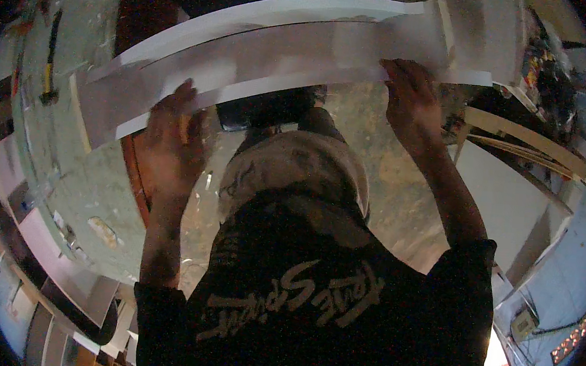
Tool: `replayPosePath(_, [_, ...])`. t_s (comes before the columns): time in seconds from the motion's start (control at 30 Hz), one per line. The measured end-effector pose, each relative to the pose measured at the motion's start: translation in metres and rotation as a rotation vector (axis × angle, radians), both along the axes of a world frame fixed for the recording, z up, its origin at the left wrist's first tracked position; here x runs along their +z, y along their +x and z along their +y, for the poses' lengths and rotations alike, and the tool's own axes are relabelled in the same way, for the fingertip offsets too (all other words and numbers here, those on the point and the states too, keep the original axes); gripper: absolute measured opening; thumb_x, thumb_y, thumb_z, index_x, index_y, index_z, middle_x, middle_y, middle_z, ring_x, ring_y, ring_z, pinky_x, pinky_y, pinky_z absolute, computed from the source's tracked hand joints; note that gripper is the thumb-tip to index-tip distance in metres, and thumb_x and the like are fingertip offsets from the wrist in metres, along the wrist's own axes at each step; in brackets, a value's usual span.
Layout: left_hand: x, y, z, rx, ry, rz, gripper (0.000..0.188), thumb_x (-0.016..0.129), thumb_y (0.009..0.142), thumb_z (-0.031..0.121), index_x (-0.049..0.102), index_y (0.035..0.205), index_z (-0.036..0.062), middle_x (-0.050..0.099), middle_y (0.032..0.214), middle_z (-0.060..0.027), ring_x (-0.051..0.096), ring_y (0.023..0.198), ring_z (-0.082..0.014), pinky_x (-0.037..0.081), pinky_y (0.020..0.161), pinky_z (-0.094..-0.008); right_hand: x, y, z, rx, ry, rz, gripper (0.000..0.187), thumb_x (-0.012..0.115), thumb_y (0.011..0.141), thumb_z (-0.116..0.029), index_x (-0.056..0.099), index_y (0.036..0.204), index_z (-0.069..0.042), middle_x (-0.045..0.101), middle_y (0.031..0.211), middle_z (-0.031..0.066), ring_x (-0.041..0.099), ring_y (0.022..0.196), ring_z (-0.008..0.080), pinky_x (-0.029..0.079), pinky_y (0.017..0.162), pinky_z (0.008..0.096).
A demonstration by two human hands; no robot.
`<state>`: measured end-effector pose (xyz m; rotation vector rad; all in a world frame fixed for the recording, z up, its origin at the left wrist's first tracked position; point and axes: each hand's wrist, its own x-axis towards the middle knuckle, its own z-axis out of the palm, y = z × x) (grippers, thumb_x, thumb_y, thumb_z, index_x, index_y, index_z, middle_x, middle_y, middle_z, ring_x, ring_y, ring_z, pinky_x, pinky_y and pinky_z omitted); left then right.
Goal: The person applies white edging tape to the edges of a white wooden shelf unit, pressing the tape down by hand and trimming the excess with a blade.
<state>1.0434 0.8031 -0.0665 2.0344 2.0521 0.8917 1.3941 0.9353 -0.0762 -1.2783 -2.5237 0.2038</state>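
A long, pale, glossy panel (pixel 248 54) with white edge strips stretches across the upper view in front of me. Its left end lies over a worn green tabletop (pixel 73 185), and the right end reaches pale boards at the upper right. My left hand (pixel 175 138) grips the panel's near edge left of its middle; the hand is slightly blurred. Farther right, my right hand (pixel 415 106) has its fingers bent over the same near edge. Both thumbs are hard to make out. Below the panel, between my hands, sits a dark object (pixel 264 111) I cannot name.
A long-handled tool with a black and yellow handle (pixel 48 78) lies on the green tabletop at left. On the right, a large white board (pixel 504 194) leans near a curved wooden piece (pixel 527 134). Small clutter (pixel 543 69) fills the upper right. Several panels (pixel 63 260) stand at lower left.
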Motion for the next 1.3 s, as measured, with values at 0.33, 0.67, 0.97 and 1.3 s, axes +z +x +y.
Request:
replayPosePath(0.33, [-0.002,0.028,0.009,-0.077,-0.095,0.022,0.063,0.073,0.078,0.015,0.051,0.137,0.0136,0.063,0.11,-0.0122,0.06,0.104,-0.0297,0.05,0.089,-0.0418,0.008,-0.131,-0.035,0.35,-0.158,0.104,0.043,0.065,0.083,-0.01,0.057,0.124,-0.001,0.059,0.113,0.016,0.058,0.106,0.0352,0.048,0.093,0.0465])
replayPosePath(0.67, [0.033,-0.046,-0.046,0.256,-0.246,0.239,0.079,0.075,0.077,0.023,0.037,0.142,0.002,0.059,0.126,-0.0176,0.057,0.113,-0.0374,0.044,0.098,-0.0473,0.003,-0.27,-0.081,0.53,-0.059,0.212,0.045,0.071,0.07,-0.022,0.062,0.105,0.005,0.058,0.1,0.0165,0.059,0.098,0.0329,0.049,0.083,0.0468])
replayPosePath(0.97, [0.029,-0.066,-0.051,0.278,-0.479,0.811,0.037,0.051,0.096,0.026,0.055,0.132,0.0165,0.048,0.144,-0.014,0.048,0.129,-0.0344,0.045,0.101,-0.0461,-0.004,-0.255,-0.072,0.554,-0.178,0.142,0.046,0.069,0.072,-0.024,0.064,0.111,0.0,0.059,0.113,0.0198,0.056,0.109,0.0359,0.045,0.094,0.0544])
replayPosePath(1.3, [0.047,-0.042,-0.019,0.496,-0.676,0.454,0.058,0.043,0.101,0.04,0.028,0.151,0.0156,0.043,0.148,-0.0169,0.057,0.12,-0.0385,0.049,0.096,-0.0483,0.03,-0.028,-0.018,-0.108,-0.074,-0.328,0.067,0.067,0.085,-0.034,0.043,0.139,-0.004,0.047,0.131,0.0198,0.043,0.126,0.0374,0.034,0.105,0.0546])
